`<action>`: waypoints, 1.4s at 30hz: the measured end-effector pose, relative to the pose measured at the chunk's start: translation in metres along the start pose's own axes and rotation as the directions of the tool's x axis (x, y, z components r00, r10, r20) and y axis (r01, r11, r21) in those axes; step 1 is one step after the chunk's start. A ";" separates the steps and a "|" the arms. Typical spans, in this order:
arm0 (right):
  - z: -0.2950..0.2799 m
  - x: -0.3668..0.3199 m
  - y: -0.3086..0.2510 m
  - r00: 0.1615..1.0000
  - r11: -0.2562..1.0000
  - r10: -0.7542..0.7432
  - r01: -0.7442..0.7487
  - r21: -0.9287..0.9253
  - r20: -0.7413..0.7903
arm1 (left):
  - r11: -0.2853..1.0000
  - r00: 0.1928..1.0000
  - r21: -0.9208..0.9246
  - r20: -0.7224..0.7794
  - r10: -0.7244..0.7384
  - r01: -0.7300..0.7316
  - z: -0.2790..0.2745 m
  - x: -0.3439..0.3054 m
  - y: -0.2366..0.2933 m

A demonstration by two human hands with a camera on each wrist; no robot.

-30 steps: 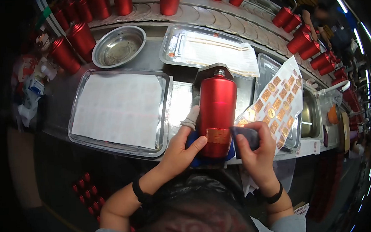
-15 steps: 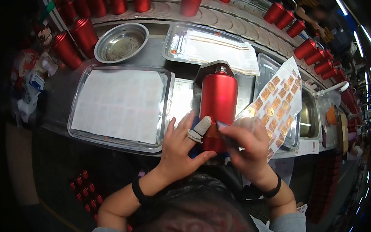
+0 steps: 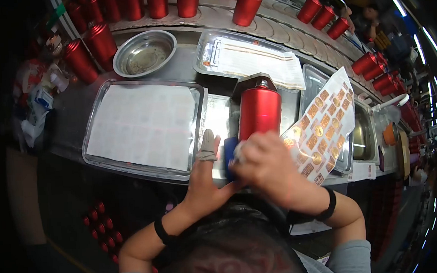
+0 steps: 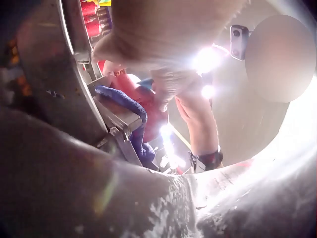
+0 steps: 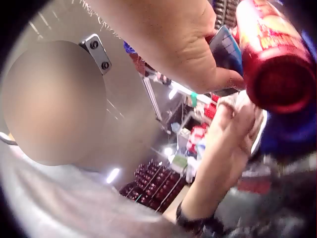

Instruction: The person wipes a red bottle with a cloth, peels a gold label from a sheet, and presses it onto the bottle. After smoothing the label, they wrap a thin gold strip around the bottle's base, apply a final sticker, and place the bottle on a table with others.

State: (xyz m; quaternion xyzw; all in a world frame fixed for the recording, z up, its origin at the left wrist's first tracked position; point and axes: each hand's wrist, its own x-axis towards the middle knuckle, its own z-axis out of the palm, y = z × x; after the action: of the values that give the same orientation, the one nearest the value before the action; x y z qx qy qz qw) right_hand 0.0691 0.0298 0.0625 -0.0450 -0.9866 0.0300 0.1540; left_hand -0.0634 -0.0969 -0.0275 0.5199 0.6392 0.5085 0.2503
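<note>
A red metal bottle [image 3: 260,112] lies on its side in a cradle, its neck pointing away from me. Gold print shows on its side near the base in the right wrist view. My right hand [image 3: 267,168] lies across the bottle's lower part and covers it in the head view. Between its thumb and fingers it pinches a flat dark scraper [image 5: 227,52]. My left hand [image 3: 204,184] is just left of the bottle, fingers extended and thumb toward the base. A pale finger cot [image 3: 207,144] covers one finger. Blue cloth [image 3: 230,155] pads the cradle beside the bottle.
A sheet of gold decals [image 3: 326,123] stands to the right by the sink [image 3: 362,141]. At left is a tray [image 3: 86,143] with white paper in it. A metal bowl [image 3: 172,49] and another tray [image 3: 200,63] are behind. Red bottles ride a conveyor [image 3: 282,36] beyond.
My right hand has moved left with the scraper, from beside the bottle to across its lower part. The left fingers have come off the bottle's side. Bottles on the conveyor have shifted.
</note>
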 end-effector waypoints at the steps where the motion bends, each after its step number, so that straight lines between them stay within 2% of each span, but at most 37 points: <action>1: 0.001 -0.004 -0.009 0.993 0.997 -0.055 0.049 0.062 0.103 | 0.999 0.999 -0.030 0.004 -0.042 0.043 0.000 -0.001 -0.001; 2: 0.000 -0.006 -0.014 0.973 0.987 -0.116 0.090 0.132 0.201 | 0.998 0.999 0.058 0.040 0.000 -0.002 -0.001 -0.001 -0.003; 3: -0.007 -0.005 -0.013 0.988 0.952 -0.106 0.068 0.298 0.113 | 0.988 0.996 0.144 0.082 0.037 -0.049 -0.002 -0.002 -0.006; 4: -0.006 -0.007 -0.007 1.000 0.950 -0.015 0.017 0.311 -0.011 | 0.969 0.989 0.227 0.127 0.071 -0.099 -0.003 -0.001 -0.006; 6: -0.005 -0.017 0.009 0.953 0.933 0.175 -0.081 0.351 -0.246 | 0.971 0.981 0.203 0.169 0.095 -0.129 -0.007 0.000 -0.001; 7: -0.009 -0.025 0.014 0.946 0.941 0.227 -0.152 0.303 -0.230 | 0.969 0.980 0.199 0.166 0.113 -0.146 -0.006 0.001 0.001; 11: -0.010 -0.048 0.001 0.961 0.859 0.216 -0.101 0.503 -0.176 | 0.935 0.958 0.240 0.178 0.224 -0.263 -0.003 0.014 0.006; 14: -0.007 -0.055 0.009 0.829 0.823 0.475 -0.299 0.483 -0.297 | 0.926 0.946 0.204 0.146 0.291 -0.316 0.008 0.028 0.023; 15: -0.003 -0.057 0.016 0.835 0.865 0.421 -0.252 0.434 -0.354 | 0.923 0.944 0.216 0.157 0.290 -0.320 0.013 0.030 0.025; 18: 0.003 -0.069 0.003 0.882 0.839 0.362 -0.167 0.518 -0.301 | 0.903 0.938 0.261 0.156 0.309 -0.341 0.022 0.036 0.029; 19: 0.005 -0.071 -0.001 0.864 0.782 0.417 -0.184 0.596 -0.281 | 0.895 0.936 0.276 0.134 0.326 -0.352 0.027 0.038 0.027; 22: 0.007 -0.062 0.010 0.653 0.480 0.745 -0.384 0.788 -0.136 | 0.873 0.936 0.336 0.133 0.326 -0.352 0.030 0.038 0.028; 23: 0.016 -0.062 0.026 0.608 0.503 0.770 -0.389 0.772 -0.195 | 0.871 0.936 0.343 0.130 0.326 -0.351 0.031 0.038 0.028; 24: 0.012 -0.056 0.030 0.513 0.380 0.848 -0.414 0.827 -0.134 | 0.868 0.938 0.355 0.121 0.326 -0.348 0.030 0.038 0.028; 26: 0.014 -0.057 0.034 0.469 0.358 0.861 -0.279 0.891 -0.198 | 0.889 0.944 0.320 0.159 0.290 -0.327 0.025 0.038 0.029; 29: 0.014 -0.076 0.024 0.469 0.238 0.883 -0.374 0.897 -0.038 | 0.945 0.961 0.220 0.189 0.203 -0.242 0.019 0.035 0.018; 32: 0.008 -0.090 0.020 0.670 0.442 0.737 -0.378 0.813 -0.088 | 0.975 0.970 0.135 0.195 0.146 -0.174 0.018 0.035 0.015; 33: 0.007 -0.085 0.021 0.715 0.450 0.692 -0.322 0.833 -0.097 | 0.976 0.971 0.136 0.193 0.143 -0.171 0.019 0.035 0.014; 37: 0.016 -0.060 0.038 0.703 0.632 0.657 -0.317 0.707 -0.272 | 0.988 0.977 0.107 0.193 0.087 -0.109 0.021 0.032 0.011; 40: 0.014 -0.052 0.046 0.701 0.666 0.632 -0.274 0.694 -0.330 | 0.965 0.969 0.157 0.167 0.183 -0.210 0.019 0.033 0.012; 42: 0.010 -0.062 0.035 0.694 0.634 0.653 -0.284 0.719 -0.302 | 0.955 0.967 0.179 0.139 0.212 -0.235 0.019 0.031 0.014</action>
State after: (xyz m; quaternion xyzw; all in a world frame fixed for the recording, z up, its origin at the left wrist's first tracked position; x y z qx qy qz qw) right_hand 0.1273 0.0581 0.0322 -0.2655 -0.7827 0.3800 0.4153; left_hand -0.0514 -0.0617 -0.0148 0.6398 0.6069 0.4372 0.1767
